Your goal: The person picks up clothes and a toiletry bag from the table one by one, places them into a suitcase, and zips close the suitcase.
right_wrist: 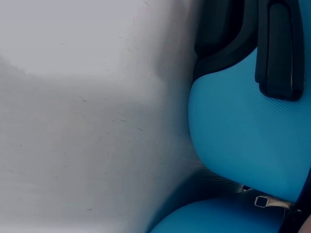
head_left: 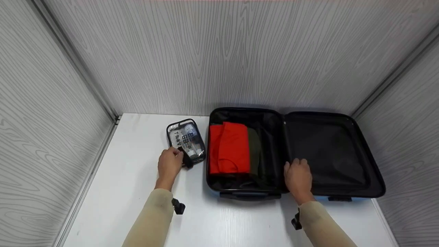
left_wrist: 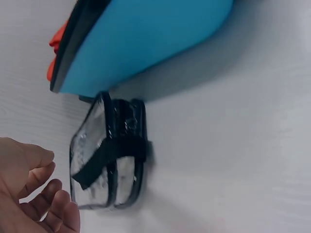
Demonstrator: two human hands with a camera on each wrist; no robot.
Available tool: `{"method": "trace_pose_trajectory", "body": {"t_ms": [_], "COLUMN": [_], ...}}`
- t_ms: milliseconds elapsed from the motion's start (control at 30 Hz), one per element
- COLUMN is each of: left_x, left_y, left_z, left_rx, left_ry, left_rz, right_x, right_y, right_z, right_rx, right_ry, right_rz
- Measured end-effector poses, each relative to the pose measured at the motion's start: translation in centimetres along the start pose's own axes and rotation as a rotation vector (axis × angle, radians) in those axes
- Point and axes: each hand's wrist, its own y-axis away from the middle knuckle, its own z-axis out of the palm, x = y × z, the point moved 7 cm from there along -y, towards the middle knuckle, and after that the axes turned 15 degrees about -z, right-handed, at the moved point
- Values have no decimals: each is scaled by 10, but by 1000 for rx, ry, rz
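Note:
A clear toiletry pouch [head_left: 178, 132] with black trim and lettering lies on the table, small bottles inside it. My left hand [head_left: 170, 163] hovers at its near end, beside the black strap [head_left: 186, 159]. In the left wrist view, a small gap separates the loosely bent fingers [left_wrist: 46, 194] from the strap [left_wrist: 104, 158]. To the right, a blue suitcase [right_wrist: 233, 126] lies unfolded. Its left half holds a folded red garment [head_left: 236, 147] over a dark green one [head_left: 254, 151]. My right hand [head_left: 298, 176] is over the near rim by the hinge, fingers loosely bent; contact is unclear.
The suitcase's right half [head_left: 325, 151] has a black lining. A carry handle [head_left: 250, 196] juts from the near side of the left half. White table [head_left: 137, 144] surface extends left and in front. Wood-grain panels [head_left: 192, 58] stand behind and at both sides.

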Motion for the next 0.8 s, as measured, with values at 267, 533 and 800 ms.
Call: {"method": "trace_pose_trajectory", "body": {"t_ms": [267,533,800], "left_x": [-25,-41,-47], "left_y": [-14,-18,-21], "left_z": [5,17,26], "left_rx": [-29,-144,-175], "left_ry": [6,-14,-50], "left_rz": [-82,-214,-226], "right_x": [3,4,4], "right_y": [0,1,0], "right_z": [2,4,3], "right_rx": [-48,-79,-62], "right_ry": [-16,-29,-37], "right_rz": [28,49,45]}}
